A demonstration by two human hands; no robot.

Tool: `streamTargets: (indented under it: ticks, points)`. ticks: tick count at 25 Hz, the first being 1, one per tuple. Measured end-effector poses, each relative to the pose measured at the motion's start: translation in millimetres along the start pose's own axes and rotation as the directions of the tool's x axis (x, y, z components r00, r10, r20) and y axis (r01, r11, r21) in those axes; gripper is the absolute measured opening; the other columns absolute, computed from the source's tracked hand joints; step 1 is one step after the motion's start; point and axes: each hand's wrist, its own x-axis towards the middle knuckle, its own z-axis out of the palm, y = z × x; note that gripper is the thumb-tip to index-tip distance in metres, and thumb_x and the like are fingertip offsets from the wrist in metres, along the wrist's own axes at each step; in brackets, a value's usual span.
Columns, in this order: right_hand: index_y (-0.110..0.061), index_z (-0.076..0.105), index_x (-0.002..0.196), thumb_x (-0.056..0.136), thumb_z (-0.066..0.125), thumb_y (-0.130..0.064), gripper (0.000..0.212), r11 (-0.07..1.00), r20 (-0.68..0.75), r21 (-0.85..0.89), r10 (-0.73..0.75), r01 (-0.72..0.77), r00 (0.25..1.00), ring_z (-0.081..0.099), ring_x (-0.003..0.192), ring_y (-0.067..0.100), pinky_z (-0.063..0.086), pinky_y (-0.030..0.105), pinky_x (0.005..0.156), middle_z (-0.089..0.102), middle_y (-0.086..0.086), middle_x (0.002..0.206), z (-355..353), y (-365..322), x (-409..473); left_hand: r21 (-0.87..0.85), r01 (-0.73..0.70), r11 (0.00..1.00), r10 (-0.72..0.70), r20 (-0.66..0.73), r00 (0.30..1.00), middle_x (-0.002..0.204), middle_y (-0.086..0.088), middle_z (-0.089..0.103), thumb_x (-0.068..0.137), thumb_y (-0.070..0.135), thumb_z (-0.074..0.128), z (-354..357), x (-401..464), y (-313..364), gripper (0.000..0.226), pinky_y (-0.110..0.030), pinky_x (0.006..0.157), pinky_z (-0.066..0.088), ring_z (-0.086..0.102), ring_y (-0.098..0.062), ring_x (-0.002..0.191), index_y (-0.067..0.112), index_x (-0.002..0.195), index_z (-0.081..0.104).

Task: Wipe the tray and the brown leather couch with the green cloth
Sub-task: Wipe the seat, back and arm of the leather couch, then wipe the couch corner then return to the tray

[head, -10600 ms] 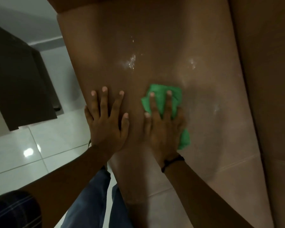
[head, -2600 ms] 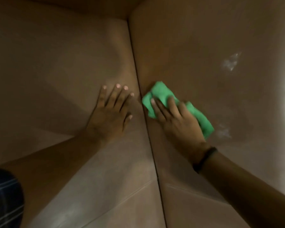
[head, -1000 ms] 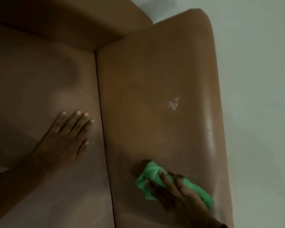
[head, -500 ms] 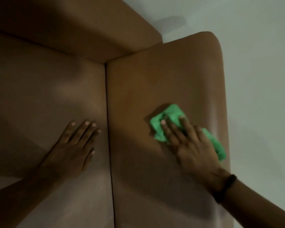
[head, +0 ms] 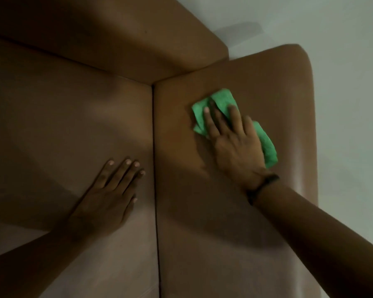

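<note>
Wiping the brown leather couch (head: 220, 233), you press the green cloth (head: 223, 100) flat at one o'clock under your right hand (head: 235, 147), fingers straight and slightly apart. Your left hand (head: 108, 198) rests at seven o'clock, fingers together. Next probably calls for an even stroke toward six o'clock.

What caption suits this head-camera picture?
Right hand presses a green cloth onto the brown leather couch; left hand rests flat beside the seam.

On brown leather couch (head: 235, 233), green cloth (head: 222, 101)
</note>
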Motion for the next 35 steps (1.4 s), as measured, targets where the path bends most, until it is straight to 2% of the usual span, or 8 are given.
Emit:
streamTargets:
  ticks: [5,8,11,17,22,27,29,35]
  points:
    - [-0.007,0.009,0.171,0.108,0.013,-0.025,0.066,0.857,0.154,0.042,-0.513,0.513,0.844,0.015,0.161,0.041,0.022,0.054,0.125,0.016,0.010,0.179,20,-71,-20,0.020,-0.004,1.000,0.005,-0.010,1.000,0.178,-0.022,0.037,0.104,0.039,0.048,1,0,1,0.074,-0.066,0.137,0.019,0.034,-0.041,0.167,0.005,0.169,0.041]
    - [-0.010,0.020,0.171,0.109,0.033,-0.033,0.067,0.916,0.034,0.055,-0.399,0.397,0.916,0.023,0.159,0.037,0.024,0.052,0.124,0.027,0.006,0.176,17,-56,1,0.023,-0.001,1.000,0.001,0.015,1.000,0.180,-0.021,0.034,0.103,0.039,0.051,0,1,1,0.076,-0.066,0.137,0.019,0.031,-0.040,0.168,0.006,0.170,0.039]
    - [-0.009,0.016,0.171,0.103,0.012,-0.032,0.072,0.968,-0.086,-0.002,-0.250,0.251,0.964,0.021,0.159,0.038,0.024,0.051,0.122,0.024,0.007,0.177,-1,-74,81,0.037,0.008,0.999,-0.009,0.021,1.000,0.180,-0.020,0.033,0.103,0.040,0.051,3,2,0,0.078,-0.066,0.138,0.013,0.029,-0.040,0.169,0.007,0.171,0.037]
    - [-0.011,0.017,0.171,0.106,0.023,-0.027,0.067,0.875,0.058,0.001,-0.483,0.484,0.874,0.017,0.160,0.037,0.022,0.053,0.125,0.022,0.008,0.177,11,-85,43,0.043,0.001,0.999,-0.002,0.027,1.000,0.178,-0.020,0.039,0.100,0.039,0.053,-5,1,-1,0.076,-0.065,0.135,0.021,0.036,-0.040,0.166,0.006,0.168,0.044]
    - [-0.010,0.011,0.172,0.104,0.024,-0.028,0.071,0.982,-0.101,-0.043,-0.187,0.183,0.977,0.020,0.158,0.040,0.019,0.052,0.119,0.021,0.008,0.178,10,-84,71,0.031,-0.009,0.999,0.007,0.056,0.998,0.178,-0.020,0.038,0.100,0.040,0.057,-9,5,-4,0.078,-0.064,0.136,0.017,0.034,-0.038,0.167,0.006,0.169,0.042]
    - [-0.002,0.023,0.168,0.107,0.018,-0.020,0.064,0.894,0.050,-0.100,-0.433,0.436,0.900,0.035,0.156,0.041,0.041,0.049,0.117,0.030,0.008,0.174,29,-110,-36,0.075,-0.177,0.981,0.166,0.135,0.977,0.177,-0.018,0.042,0.104,0.048,0.056,-32,-3,-41,0.080,-0.058,0.136,0.030,0.039,-0.032,0.165,0.002,0.168,0.042]
    - [-0.010,0.047,0.160,0.104,0.029,-0.019,0.059,0.934,-0.110,-0.094,-0.355,0.346,0.928,0.052,0.146,0.038,0.051,0.047,0.105,0.052,0.004,0.163,39,-86,-67,0.125,-0.179,0.976,0.163,0.131,0.978,0.175,-0.017,0.045,0.105,0.050,0.053,-51,-7,-57,0.079,-0.056,0.136,0.031,0.043,-0.030,0.163,0.003,0.167,0.044]
    - [-0.001,0.046,0.159,0.107,0.040,-0.019,0.056,0.888,-0.183,0.458,0.148,-0.049,0.972,0.054,0.133,0.048,0.048,0.053,0.098,0.059,0.017,0.154,53,-155,-39,0.216,-0.030,0.976,-0.004,0.154,0.988,0.179,-0.017,0.037,0.110,0.045,0.042,-90,-38,-117,0.075,-0.055,0.139,0.025,0.035,-0.032,0.167,0.004,0.173,0.033]
